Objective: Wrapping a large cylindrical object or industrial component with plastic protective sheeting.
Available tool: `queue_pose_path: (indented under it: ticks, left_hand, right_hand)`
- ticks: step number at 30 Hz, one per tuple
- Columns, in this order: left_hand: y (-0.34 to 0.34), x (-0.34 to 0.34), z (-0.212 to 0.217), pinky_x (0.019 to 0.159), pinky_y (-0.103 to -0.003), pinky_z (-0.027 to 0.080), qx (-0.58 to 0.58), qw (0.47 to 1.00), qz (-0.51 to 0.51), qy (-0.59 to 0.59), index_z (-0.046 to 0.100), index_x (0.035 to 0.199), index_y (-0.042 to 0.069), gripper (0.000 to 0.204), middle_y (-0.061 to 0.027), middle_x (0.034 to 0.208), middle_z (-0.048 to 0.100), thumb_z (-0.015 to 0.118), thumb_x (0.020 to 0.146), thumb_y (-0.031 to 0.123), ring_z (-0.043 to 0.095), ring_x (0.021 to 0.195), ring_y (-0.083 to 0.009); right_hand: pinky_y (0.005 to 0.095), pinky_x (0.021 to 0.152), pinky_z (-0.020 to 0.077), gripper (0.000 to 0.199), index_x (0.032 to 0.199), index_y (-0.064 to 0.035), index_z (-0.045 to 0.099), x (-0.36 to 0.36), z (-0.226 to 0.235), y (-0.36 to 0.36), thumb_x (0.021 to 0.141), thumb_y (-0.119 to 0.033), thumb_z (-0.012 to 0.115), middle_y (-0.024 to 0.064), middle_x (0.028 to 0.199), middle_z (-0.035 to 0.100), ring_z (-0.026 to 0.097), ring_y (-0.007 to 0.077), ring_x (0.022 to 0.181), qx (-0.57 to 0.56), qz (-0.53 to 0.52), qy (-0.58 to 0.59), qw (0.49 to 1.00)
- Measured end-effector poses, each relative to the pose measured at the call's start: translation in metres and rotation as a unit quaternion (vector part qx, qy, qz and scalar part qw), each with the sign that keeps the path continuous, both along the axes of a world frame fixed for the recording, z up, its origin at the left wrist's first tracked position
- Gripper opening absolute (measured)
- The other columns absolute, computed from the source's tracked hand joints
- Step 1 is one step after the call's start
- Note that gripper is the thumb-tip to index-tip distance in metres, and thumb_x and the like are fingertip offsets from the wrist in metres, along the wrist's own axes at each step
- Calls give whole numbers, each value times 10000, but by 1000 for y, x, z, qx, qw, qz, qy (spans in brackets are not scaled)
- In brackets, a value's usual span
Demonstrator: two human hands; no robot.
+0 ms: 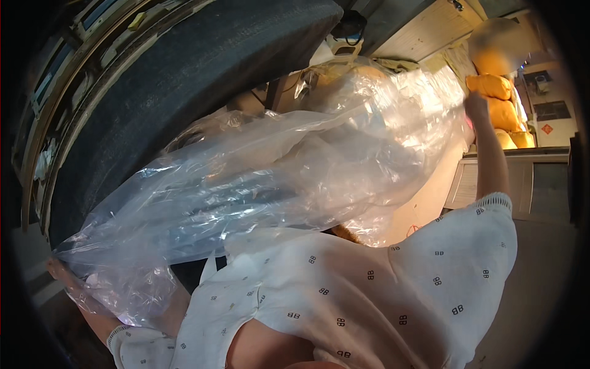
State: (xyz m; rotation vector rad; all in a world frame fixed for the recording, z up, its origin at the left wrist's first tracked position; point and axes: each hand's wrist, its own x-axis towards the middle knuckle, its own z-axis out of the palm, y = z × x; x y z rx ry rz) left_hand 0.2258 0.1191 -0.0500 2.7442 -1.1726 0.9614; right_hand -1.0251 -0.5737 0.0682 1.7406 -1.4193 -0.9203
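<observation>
A large sheet of clear plastic film [264, 166] is stretched out across the view in front of my body, wrinkled and shiny. My left hand [59, 270] is closed on its gathered corner at the far left, with a loose fold hanging over the forearm. At the upper right my right arm reaches out, and my right hand [476, 107] grips the film's other end; its fingers are partly hidden. Through the film some bluish and brownish shapes show, too blurred to name.
A long dark grey padded surface [184, 67] curves along the upper left. Slatted frames [46, 123] stand beyond it. Yellow-orange stuffed bundles [501, 114] are piled at the right, above a pale cabinet [491, 181]. A light wooden panel [424, 31] leans at the top.
</observation>
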Motion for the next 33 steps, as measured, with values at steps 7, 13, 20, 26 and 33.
queue_pose_path:
  ticks: [7,13,20,26,33]
  left_hand:
    - [-137,-224,41,913,-366,374,-126,989,-19,74,541,1137,23,347,-177,1161,503,402,910,245,479,1081,-279]
    - [-294,-388,141,894,-343,388,-186,973,-48,126,534,1138,20,333,-152,1124,519,395,919,230,492,1053,-250]
    - [-314,-358,114,872,-315,404,-224,949,-144,169,527,1139,16,318,-124,1081,539,386,931,212,507,1019,-216]
    - [-161,-190,43,853,-291,418,-265,952,-71,140,521,1140,13,306,-99,1044,555,379,941,196,520,990,-187]
    - [49,-198,35,810,-287,413,-304,945,88,76,548,1035,19,232,-96,997,562,418,920,173,520,953,-173]
  right_hand:
    - [345,801,426,363,1053,71,453,287,171,-130,882,-241,382,157,1048,555,550,222,905,-170,230,-889,358]
    - [372,951,305,432,1205,-34,449,400,-17,-73,911,-340,365,116,1186,490,425,238,1125,88,415,-683,595]
    - [348,1026,242,511,1308,-94,384,455,-75,-184,901,-404,389,157,1371,333,284,300,1281,169,364,-605,687]
    - [307,998,273,694,1258,3,441,482,-66,-186,831,-544,449,141,1297,439,373,237,1230,280,50,-738,613]
    - [367,739,475,214,1012,-49,541,548,10,-119,896,-213,468,98,1056,538,571,244,918,-82,435,-324,836]
